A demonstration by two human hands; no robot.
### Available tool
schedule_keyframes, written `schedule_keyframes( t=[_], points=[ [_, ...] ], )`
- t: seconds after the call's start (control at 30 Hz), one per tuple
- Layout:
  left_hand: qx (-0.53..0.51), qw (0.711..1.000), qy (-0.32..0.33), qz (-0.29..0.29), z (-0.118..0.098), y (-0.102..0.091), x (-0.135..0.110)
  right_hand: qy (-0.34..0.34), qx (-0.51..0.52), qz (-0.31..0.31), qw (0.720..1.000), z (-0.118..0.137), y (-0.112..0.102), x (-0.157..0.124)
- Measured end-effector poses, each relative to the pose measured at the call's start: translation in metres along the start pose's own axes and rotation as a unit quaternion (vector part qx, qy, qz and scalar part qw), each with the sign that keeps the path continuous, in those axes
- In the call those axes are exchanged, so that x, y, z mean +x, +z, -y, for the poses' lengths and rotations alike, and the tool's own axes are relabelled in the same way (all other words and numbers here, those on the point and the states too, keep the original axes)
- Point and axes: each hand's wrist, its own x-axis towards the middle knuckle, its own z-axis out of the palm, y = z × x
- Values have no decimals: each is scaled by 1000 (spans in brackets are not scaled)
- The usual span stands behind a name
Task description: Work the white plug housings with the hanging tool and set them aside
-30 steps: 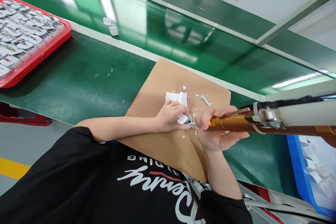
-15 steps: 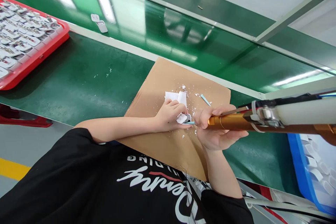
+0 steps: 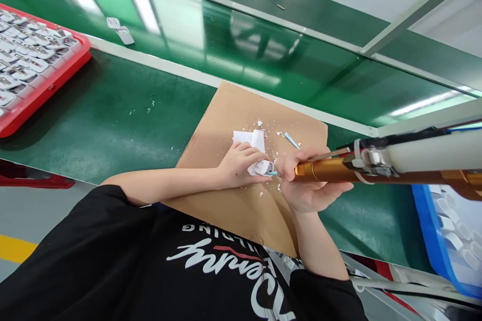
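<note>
Above the cardboard (image 3: 203, 145): our left hand (image 3: 239, 163) has its fingers closed around the white case (image 3: 259, 166).
Tool (image 3: 327, 169): gripped by our right hand (image 3: 308, 193), its long axis across our front, blue tip (image 3: 271, 173) at the case's right end; contact we cannot tell.
Desk (image 3: 124, 110): green, under the cardboard; shavings (image 3: 259, 124) near our hands.
Sides: red tray (image 3: 47, 89) left, blue bin (image 3: 425, 220) right.

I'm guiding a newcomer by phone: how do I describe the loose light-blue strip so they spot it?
On the green tabletop, find the brown cardboard sheet. Toward its far right, beyond the right hand, is the thin light-blue strip. It lies loose near white shavings, whereas a similar blue piece is between right hand and left hand.
</note>
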Motion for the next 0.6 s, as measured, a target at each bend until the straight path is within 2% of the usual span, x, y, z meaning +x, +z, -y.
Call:
schedule_keyframes(
  t=[0.2,0.6],
  points=[
    [10,1000,-11,24,1,-1,-1,7,7,-7,1000,0,-1,-1],
    [33,999,16,-15,0,-1,-1,-31,16,1,999,-3,-4,-2]
  ],
)
